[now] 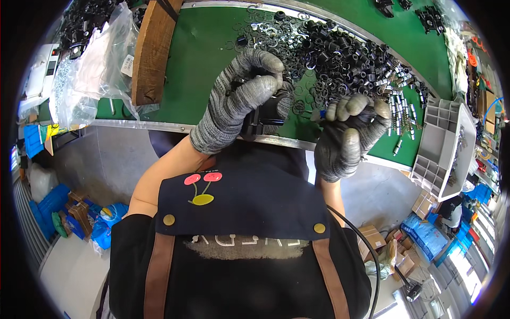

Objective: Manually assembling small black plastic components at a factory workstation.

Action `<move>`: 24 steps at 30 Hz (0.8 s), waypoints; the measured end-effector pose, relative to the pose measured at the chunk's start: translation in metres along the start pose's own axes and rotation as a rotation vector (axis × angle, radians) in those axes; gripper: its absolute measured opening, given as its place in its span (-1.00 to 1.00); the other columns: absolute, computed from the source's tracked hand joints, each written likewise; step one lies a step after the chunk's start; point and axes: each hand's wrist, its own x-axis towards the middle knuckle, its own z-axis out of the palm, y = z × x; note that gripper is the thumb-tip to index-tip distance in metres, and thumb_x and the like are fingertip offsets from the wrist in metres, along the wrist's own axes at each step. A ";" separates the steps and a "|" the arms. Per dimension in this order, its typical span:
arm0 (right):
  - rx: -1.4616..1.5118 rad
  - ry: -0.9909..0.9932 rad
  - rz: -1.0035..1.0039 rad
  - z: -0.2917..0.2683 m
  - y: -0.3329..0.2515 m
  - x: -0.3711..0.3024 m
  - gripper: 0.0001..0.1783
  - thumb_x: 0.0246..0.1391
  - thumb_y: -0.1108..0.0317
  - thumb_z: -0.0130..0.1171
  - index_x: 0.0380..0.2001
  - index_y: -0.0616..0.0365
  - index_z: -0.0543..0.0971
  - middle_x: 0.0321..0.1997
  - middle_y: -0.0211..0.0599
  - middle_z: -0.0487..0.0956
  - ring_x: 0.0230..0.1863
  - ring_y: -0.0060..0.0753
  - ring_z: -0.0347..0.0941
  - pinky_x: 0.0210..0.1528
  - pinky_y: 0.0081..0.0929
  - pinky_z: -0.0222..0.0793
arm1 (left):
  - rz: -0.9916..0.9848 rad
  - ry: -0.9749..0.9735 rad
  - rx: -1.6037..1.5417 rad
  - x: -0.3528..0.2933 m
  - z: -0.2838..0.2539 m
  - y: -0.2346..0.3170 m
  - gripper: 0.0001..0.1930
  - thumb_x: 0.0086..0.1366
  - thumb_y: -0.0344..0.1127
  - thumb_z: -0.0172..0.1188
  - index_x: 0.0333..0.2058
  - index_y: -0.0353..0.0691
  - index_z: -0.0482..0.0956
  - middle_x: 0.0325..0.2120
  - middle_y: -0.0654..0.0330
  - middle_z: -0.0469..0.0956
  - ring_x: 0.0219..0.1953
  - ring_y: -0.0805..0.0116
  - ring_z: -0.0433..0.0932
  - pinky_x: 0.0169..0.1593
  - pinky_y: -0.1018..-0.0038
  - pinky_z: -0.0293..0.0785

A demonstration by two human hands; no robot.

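Observation:
Both my hands wear grey striped knit gloves with worn, pale fingertips. My left hand (234,103) is closed around a black molded part (263,118), held over the front edge of the green bench (196,53). The fingers cover much of this part, so its full shape is hidden. To its right my right hand (350,133) is curled shut. A small blue piece with a thin tip (321,113) sticks out of it toward the left hand; the rest is hidden in the fist. The two hands are apart.
Beyond the hands lies a heap of small black rings and caps (340,58). Silver metal cylinders and springs (398,106) lie at the right, beside a grey compartment tray (438,143). At the left are a wooden block (153,58) and clear plastic bags (101,69).

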 end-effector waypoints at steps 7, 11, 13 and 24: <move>-0.114 -0.037 0.015 -0.006 -0.002 0.007 -0.28 0.05 0.24 0.39 0.23 -0.05 0.28 -0.16 -0.34 0.37 -0.21 -0.42 0.29 -0.18 -0.44 0.29 | -0.036 -0.008 -0.111 -0.001 -0.003 -0.001 -0.65 0.32 -0.14 0.21 -0.06 -0.26 0.49 -0.24 0.19 0.48 -0.18 0.42 0.45 -0.02 0.47 0.45; -0.035 -0.038 -0.015 -0.005 -0.004 0.023 -0.29 0.05 0.25 0.39 0.23 -0.05 0.29 -0.16 -0.33 0.39 -0.22 -0.44 0.30 -0.20 -0.46 0.30 | 0.006 -0.029 -0.068 0.001 -0.004 0.000 -0.77 0.37 -0.26 0.18 -0.08 -0.26 0.55 -0.30 0.26 0.58 -0.23 0.53 0.54 -0.10 0.52 0.56; -0.050 -0.062 0.027 -0.006 -0.005 0.019 -0.29 0.06 0.24 0.39 0.23 -0.04 0.29 -0.15 -0.31 0.39 -0.21 -0.45 0.31 -0.20 -0.49 0.31 | -0.019 -0.018 -0.101 0.001 -0.004 -0.003 -0.77 0.38 -0.25 0.19 -0.09 -0.25 0.55 -0.31 0.27 0.59 -0.24 0.53 0.55 -0.11 0.52 0.57; -0.105 -0.079 0.045 0.004 -0.004 -0.011 -0.20 0.06 0.18 0.40 0.31 -0.06 0.24 -0.15 -0.27 0.40 -0.20 -0.45 0.33 -0.16 -0.46 0.36 | -0.052 0.006 -0.053 -0.001 -0.001 0.003 -0.78 0.40 -0.22 0.15 -0.13 -0.23 0.58 -0.30 0.29 0.59 -0.21 0.55 0.54 -0.06 0.53 0.52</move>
